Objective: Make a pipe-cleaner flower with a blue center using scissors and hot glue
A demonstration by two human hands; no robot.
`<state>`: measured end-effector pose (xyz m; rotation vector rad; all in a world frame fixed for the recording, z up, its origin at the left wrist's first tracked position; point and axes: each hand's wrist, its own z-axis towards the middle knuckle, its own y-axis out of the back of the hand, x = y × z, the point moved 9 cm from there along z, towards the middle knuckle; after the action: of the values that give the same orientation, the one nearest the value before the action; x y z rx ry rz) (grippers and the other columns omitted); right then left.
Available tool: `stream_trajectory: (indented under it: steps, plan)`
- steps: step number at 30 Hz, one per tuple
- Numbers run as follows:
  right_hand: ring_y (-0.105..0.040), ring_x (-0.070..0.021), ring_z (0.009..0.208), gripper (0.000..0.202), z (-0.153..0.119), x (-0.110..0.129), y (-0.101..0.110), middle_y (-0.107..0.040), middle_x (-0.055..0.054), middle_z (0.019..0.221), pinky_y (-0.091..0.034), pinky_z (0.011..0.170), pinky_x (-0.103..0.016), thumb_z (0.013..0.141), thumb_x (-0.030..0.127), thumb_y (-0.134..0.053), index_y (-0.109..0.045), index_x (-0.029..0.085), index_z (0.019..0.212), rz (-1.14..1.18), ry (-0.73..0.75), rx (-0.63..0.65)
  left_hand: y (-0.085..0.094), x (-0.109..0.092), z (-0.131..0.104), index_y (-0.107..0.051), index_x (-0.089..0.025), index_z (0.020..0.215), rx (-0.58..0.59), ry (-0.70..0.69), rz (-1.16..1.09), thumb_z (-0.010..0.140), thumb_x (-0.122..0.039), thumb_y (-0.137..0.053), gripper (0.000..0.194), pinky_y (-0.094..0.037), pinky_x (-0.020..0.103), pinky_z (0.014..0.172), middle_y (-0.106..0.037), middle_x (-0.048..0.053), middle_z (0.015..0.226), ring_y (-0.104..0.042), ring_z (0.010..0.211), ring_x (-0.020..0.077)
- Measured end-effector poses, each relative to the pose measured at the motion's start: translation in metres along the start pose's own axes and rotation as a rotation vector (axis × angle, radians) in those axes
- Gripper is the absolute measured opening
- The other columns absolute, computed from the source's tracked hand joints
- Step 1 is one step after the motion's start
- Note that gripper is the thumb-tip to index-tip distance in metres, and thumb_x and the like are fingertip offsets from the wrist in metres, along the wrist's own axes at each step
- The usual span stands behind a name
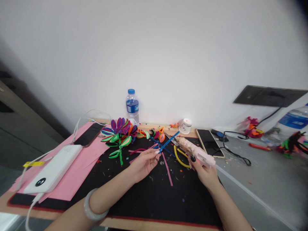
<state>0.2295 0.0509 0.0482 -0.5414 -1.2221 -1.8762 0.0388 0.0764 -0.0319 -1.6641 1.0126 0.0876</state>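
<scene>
Over the middle of the black mat (154,202), my left hand (146,163) pinches a blue pipe cleaner (170,141) that slants up to the right. My right hand (204,171) is wrapped round a pale pink glue gun (196,150), its tip pointing up and left near the blue strip. Yellow-handled scissors (178,157) lie between the two hands, partly under the glue gun. Pink strips (167,169) lie beside my left hand. To the left rests a colourful pipe-cleaner flower (119,138) with green leaves and a green stem.
A water bottle (132,107) and a white paper cup (185,126) stand by the wall. Pink sheets (79,173) carry a white power bank (54,168) and a dark phone (89,134). Another phone (210,142) and black cable (235,153) lie at right.
</scene>
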Motion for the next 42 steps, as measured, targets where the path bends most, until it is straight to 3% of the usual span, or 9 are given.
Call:
stream_trajectory:
  steps: [8,15,23,42]
  plan:
    - [-0.045,-0.0119,0.050,0.020,-0.003,-0.009,0.001,-0.052,-0.001,0.063,-0.039,0.048,-0.023,0.081,0.036,-0.045,-0.051,0.017,0.082,0.054,-0.034,-0.023,0.000,0.000,-0.001,-0.063,-0.009,0.075,-0.009,0.002,-0.002,0.072,-0.002,-0.058,0.009,-0.049,0.012,0.057,-0.064,0.004,0.069,-0.060,0.058,0.0063]
    - [-0.040,-0.0111,0.050,0.019,0.000,-0.002,0.000,-0.043,0.002,0.058,-0.034,0.049,-0.024,0.082,0.034,-0.045,-0.046,0.018,0.073,0.087,-0.013,0.001,0.000,0.000,-0.001,-0.063,-0.009,0.074,-0.016,-0.002,-0.002,0.072,0.000,-0.057,0.011,-0.050,0.012,0.056,-0.064,0.004,0.067,-0.060,0.057,0.0065]
    - [-0.042,-0.0115,0.048,0.018,-0.004,-0.015,0.003,-0.049,0.001,0.059,-0.035,0.048,-0.024,0.081,0.035,-0.046,-0.050,0.018,0.078,0.090,-0.050,-0.043,0.002,0.000,0.001,-0.064,-0.009,0.075,-0.011,-0.013,0.007,0.072,-0.001,-0.058,0.010,-0.050,0.012,0.057,-0.064,0.004,0.068,-0.060,0.058,0.0063]
    - [-0.041,-0.0123,0.049,0.023,0.002,0.003,0.007,-0.044,0.002,0.054,-0.033,0.049,-0.025,0.081,0.038,-0.044,-0.047,0.018,0.071,0.063,-0.032,-0.044,0.001,0.000,0.001,-0.064,-0.009,0.074,-0.012,-0.016,0.022,0.071,-0.001,-0.059,0.011,-0.049,0.012,0.057,-0.064,0.004,0.067,-0.060,0.057,0.0061]
